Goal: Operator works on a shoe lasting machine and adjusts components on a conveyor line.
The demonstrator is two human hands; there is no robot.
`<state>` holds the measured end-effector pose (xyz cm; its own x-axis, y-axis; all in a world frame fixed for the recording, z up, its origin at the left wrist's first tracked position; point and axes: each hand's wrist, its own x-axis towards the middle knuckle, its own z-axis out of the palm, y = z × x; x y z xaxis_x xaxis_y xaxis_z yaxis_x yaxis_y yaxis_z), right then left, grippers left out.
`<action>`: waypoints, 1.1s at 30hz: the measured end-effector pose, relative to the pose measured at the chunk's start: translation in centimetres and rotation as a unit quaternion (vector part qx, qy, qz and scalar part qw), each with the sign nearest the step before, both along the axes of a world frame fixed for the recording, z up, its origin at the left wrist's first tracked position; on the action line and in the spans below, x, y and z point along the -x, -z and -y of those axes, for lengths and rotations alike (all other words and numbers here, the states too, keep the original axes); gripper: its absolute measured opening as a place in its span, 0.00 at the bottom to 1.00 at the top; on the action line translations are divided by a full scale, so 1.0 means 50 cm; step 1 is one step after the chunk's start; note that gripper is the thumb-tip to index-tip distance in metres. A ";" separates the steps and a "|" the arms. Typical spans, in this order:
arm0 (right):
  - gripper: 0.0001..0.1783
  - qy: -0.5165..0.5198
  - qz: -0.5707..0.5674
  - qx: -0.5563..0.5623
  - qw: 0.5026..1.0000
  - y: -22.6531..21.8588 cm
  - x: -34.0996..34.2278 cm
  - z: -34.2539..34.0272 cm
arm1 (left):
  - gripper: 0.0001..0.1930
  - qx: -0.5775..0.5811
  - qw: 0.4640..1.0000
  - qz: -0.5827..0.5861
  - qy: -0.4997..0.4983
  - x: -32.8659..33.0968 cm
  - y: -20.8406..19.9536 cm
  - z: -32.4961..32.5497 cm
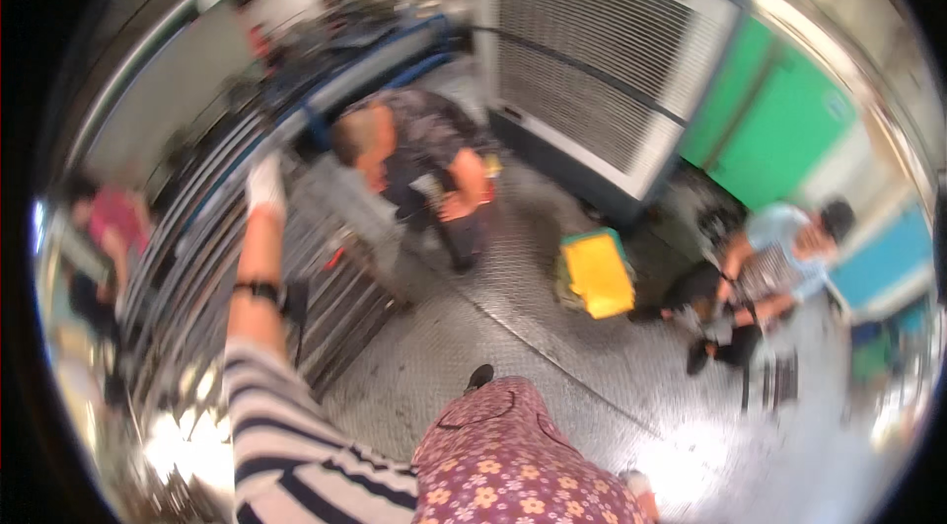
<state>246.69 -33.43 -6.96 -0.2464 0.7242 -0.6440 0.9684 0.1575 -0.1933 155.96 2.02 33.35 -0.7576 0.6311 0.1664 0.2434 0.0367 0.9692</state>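
Observation:
My left arm, in a striped sleeve with a dark wristband, stretches forward to the left. My left hand (pixel 265 185), in a white glove, is at the upper end of a stack of long metal bars (pixel 212 238). Its fingers are smeared by motion, so whether it grips a bar is unclear. Close to it on the right is a grey metal panel or box (pixel 345 198). A small red thing (pixel 334 259) lies on the bars below. My right hand (pixel 636 484), also seemingly white-gloved, shows only partly at the lower edge beside my flowered apron (pixel 503 465); its fingers cannot be made out.
A person in dark clothes (pixel 424 139) bends down just beyond the bars. Another person (pixel 769 267) sits low at the right, and a third (pixel 113 228) stands far left. A yellow-topped stack (pixel 598 273) rests on the metal floor before a large louvred unit (pixel 592 50).

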 end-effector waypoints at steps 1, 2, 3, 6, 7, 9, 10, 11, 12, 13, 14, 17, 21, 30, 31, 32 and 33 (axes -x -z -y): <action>0.19 0.231 -0.051 0.061 0.970 0.006 0.002 -0.001 | 0.25 -0.076 0.988 0.111 0.080 -0.058 0.050 0.004; 0.25 0.426 -0.086 0.081 0.897 -0.013 0.044 -0.038 | 0.26 -0.039 0.993 0.088 0.063 -0.048 0.094 0.060; 0.25 0.266 -0.017 0.091 0.959 -0.026 0.047 -0.049 | 0.28 -0.029 0.965 0.190 0.180 -0.119 0.137 0.078; 0.31 0.406 -0.115 0.021 0.906 -0.168 0.119 -0.112 | 0.25 0.054 0.984 0.118 0.121 -0.211 0.335 0.124; 0.31 0.364 -0.142 0.038 0.920 -0.164 0.145 -0.155 | 0.17 0.107 0.979 0.120 0.128 -0.062 0.424 0.207; 0.30 0.366 -0.125 0.026 0.922 -0.203 0.134 -0.175 | 0.13 0.190 0.939 0.225 0.178 -0.281 0.513 0.153; 0.30 0.363 -0.118 0.011 0.924 -0.258 0.139 -0.178 | 0.15 0.226 0.930 0.245 0.153 -0.429 0.508 0.144; 0.29 0.342 -0.128 0.003 0.931 -0.308 0.158 -0.199 | 0.18 0.264 0.911 0.225 0.224 -0.507 0.486 0.154; 0.28 0.310 -0.137 -0.005 0.941 -0.350 0.178 -0.231 | 0.17 0.317 0.881 0.213 0.280 -0.561 0.480 0.166; 0.27 0.248 -0.142 -0.024 0.958 -0.377 0.212 -0.280 | 0.17 0.361 0.846 0.183 0.346 -0.563 0.526 0.170; 0.25 0.209 -0.136 -0.039 0.968 -0.395 0.236 -0.309 | 0.17 0.355 0.813 0.118 0.445 -0.667 0.492 0.168; 0.16 0.097 -0.205 -0.175 0.958 -0.583 0.345 -0.450 | 0.17 0.129 0.601 -0.185 0.767 -0.814 0.460 0.122; 0.10 0.130 -0.170 -0.482 0.850 -0.628 0.216 -0.505 | 0.16 0.073 0.686 -0.100 0.717 -0.979 0.229 0.085; 0.26 0.195 -0.095 0.028 0.976 -0.429 0.245 -0.293 | 0.16 0.469 0.723 0.074 0.502 -0.678 0.568 0.214; 0.26 0.177 -0.066 0.045 0.981 -0.393 0.238 -0.270 | 0.15 0.491 0.734 0.082 0.461 -0.635 0.607 0.248; 0.25 0.164 -0.040 0.077 0.983 -0.385 0.238 -0.250 | 0.14 0.514 0.742 0.090 0.419 -0.589 0.647 0.287; 0.25 0.150 -0.014 0.109 0.983 -0.379 0.236 -0.231 | 0.14 0.516 0.746 0.101 0.408 -0.552 0.675 0.328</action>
<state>234.91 -21.89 11.98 -0.0618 0.6124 -0.7882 0.9589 -0.1826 -0.2171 183.57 -14.36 -0.41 0.0049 0.6088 -0.7933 0.4466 0.7084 0.5465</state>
